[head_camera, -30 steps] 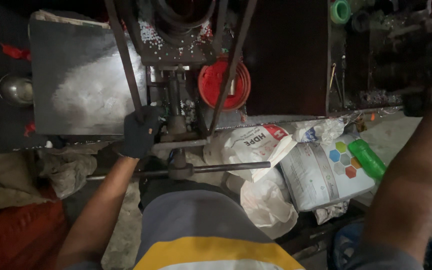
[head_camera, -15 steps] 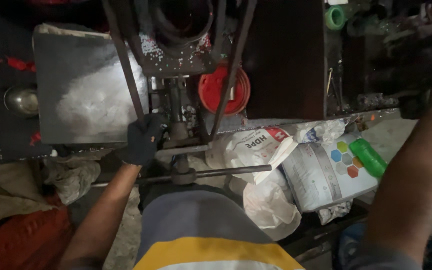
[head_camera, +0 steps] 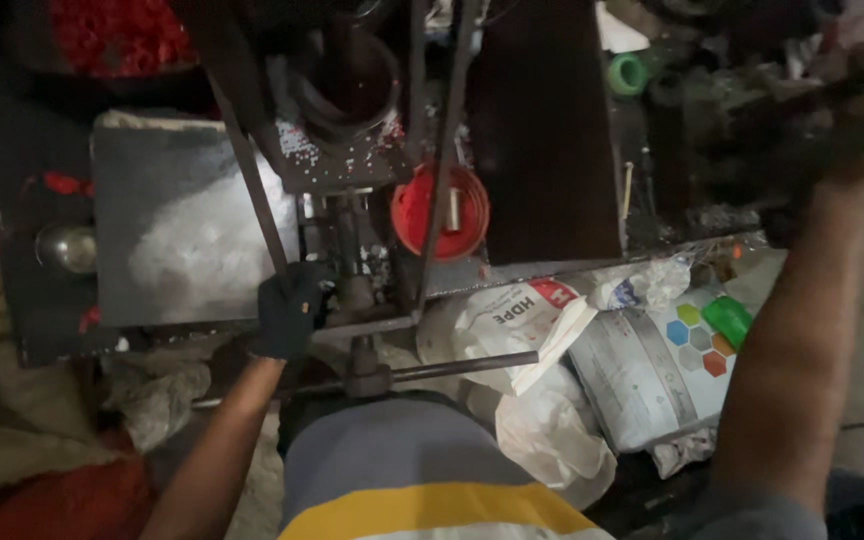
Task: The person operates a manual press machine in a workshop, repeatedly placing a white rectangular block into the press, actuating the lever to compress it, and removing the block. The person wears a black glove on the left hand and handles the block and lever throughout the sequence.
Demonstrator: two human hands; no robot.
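Hands unmoved | left hand (head_camera: pixel 287 312) gripping frame bar (head_camera: pixel 252 180) | right hand (head_camera: pixel 852 130) grip unclear

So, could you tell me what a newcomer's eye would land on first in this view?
Probably the red round part at the middle of the dark machine, the brightest thing there. Next, the left hand in a dark glove, gripping the machine's metal frame beside a grey tray of white granules. At lower right lie white sacks, one printed with coloured hexagons.

Black glove on left hand (head_camera: pixel 287 312); red tub (head_camera: pixel 440 212); white sacks (head_camera: pixel 522 320); green cap (head_camera: pixel 727 320).
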